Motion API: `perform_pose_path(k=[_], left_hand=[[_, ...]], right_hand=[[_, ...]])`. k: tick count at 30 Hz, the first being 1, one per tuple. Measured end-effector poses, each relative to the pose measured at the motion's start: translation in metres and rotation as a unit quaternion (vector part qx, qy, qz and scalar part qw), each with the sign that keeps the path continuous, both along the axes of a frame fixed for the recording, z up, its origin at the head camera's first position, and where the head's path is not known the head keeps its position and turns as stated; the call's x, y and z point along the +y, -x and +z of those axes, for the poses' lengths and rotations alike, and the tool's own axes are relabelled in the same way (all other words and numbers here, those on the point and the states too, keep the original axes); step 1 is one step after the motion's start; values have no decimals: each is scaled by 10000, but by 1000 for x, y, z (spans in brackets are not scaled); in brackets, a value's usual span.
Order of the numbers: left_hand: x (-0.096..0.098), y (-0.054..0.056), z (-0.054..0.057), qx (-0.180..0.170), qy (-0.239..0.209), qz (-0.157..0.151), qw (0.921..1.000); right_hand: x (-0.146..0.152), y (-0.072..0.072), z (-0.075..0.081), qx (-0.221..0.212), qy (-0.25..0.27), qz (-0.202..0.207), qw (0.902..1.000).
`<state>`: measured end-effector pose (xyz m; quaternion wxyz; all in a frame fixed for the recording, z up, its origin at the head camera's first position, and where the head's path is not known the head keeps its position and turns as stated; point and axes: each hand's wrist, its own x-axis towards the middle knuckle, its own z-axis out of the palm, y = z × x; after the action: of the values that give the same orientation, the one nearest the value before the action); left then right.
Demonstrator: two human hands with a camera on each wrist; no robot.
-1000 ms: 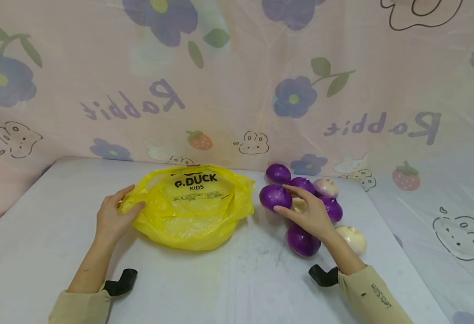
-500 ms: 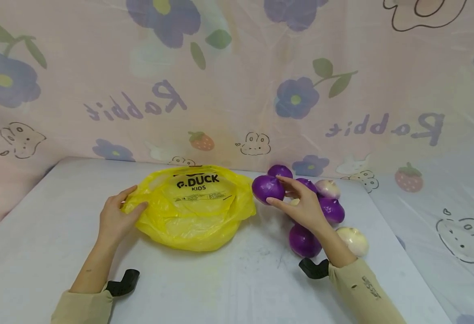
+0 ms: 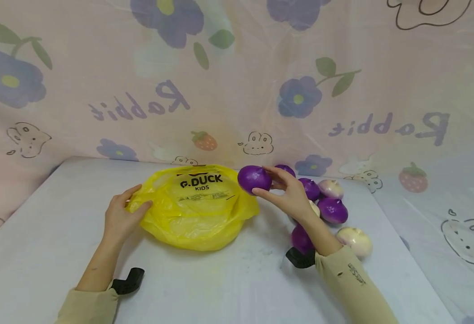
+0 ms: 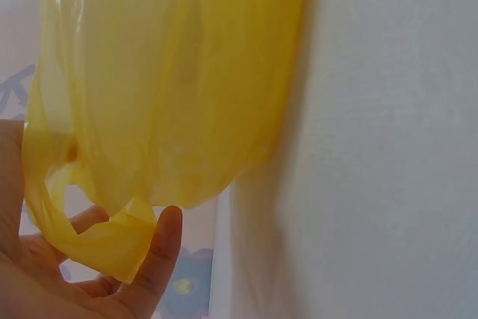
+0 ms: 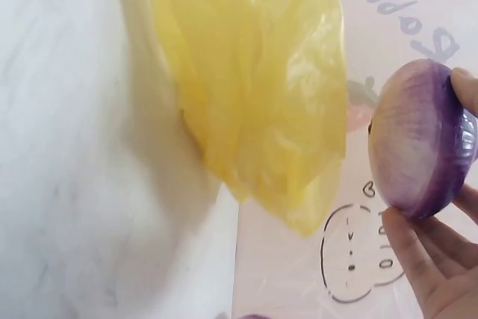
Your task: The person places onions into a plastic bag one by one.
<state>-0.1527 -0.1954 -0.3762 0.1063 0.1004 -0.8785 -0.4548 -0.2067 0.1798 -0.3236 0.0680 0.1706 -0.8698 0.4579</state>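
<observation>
My right hand pinches a purple onion between thumb and fingers, raised over the right edge of a yellow plastic bag. In the right wrist view the held onion shows a pale base, apart from the bag. At the bag's left side my left hand grips its edge. The left wrist view shows a loop of the bag caught among the fingers. The bag's mouth gapes, facing up and toward me, with black lettering inside.
Right of the bag lie more purple onions, a pinkish-white onion and a pale onion. My right forearm partly hides several. A patterned cloth hangs behind the white table.
The purple onion in my right hand has moved left and up, away from the other onions to the bag's right edge. My left hand keeps its hold on the bag.
</observation>
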Motion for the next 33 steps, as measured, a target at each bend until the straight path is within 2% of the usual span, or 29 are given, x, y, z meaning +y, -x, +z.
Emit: perform_pose_path(k=[14, 22, 33], left_hand=[[1, 2, 0, -40, -27, -45, 10000], [2, 4, 0, -36, -57, -35, 10000], [6, 5, 0, -34, -60, -67, 10000]], right_hand=[[-39, 16, -1, -24, -112, 355, 9993], [-61, 23, -5, -223, -620, 481, 9967], [-82, 29, -19, -556, -1179, 600, 9896]])
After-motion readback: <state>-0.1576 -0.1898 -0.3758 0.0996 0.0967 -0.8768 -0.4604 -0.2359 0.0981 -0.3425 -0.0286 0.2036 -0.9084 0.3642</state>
